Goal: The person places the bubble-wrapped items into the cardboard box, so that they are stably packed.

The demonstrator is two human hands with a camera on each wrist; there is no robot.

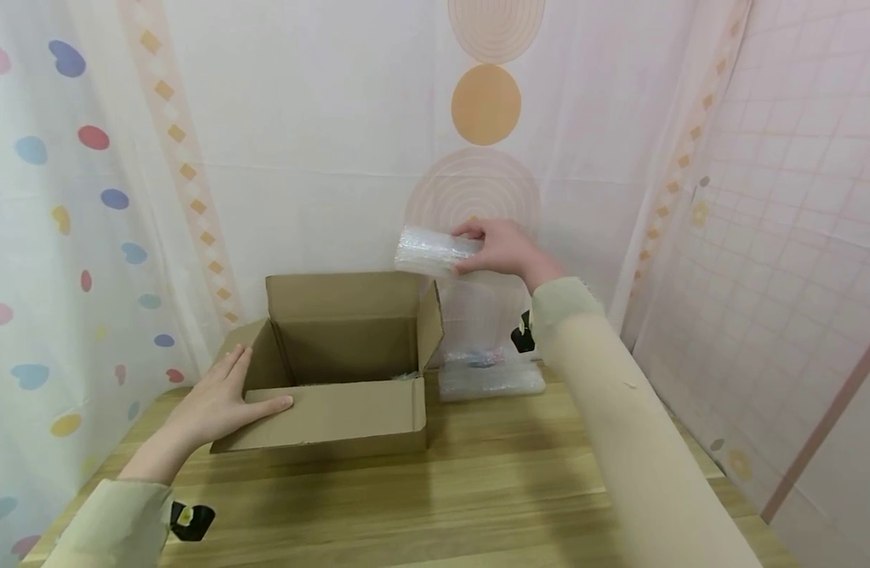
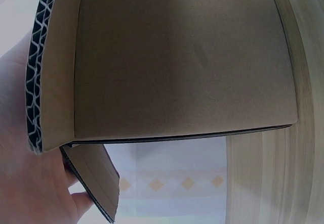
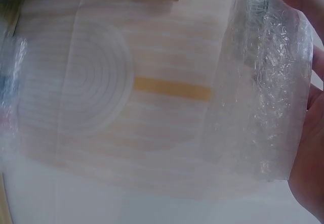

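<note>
An open cardboard box (image 1: 335,371) stands on the wooden table (image 1: 477,489). My left hand (image 1: 218,402) lies flat with straight fingers on the box's front left corner and flap; the left wrist view shows the box's cardboard wall (image 2: 177,67) against my palm (image 2: 30,183). My right hand (image 1: 502,246) is raised above and right of the box, and its fingers and thumb pinch a bundle wrapped in clear bubble wrap (image 1: 435,251). Close up, the bubble wrap bundle (image 3: 266,87) fills the right of the right wrist view, held by my fingers (image 3: 304,1).
A flat pile of bubble wrap packets (image 1: 490,377) lies on the table behind the box's right side, against the patterned curtain (image 1: 477,189). Curtains close off the left, back and right. Bare table stretches in front of the box.
</note>
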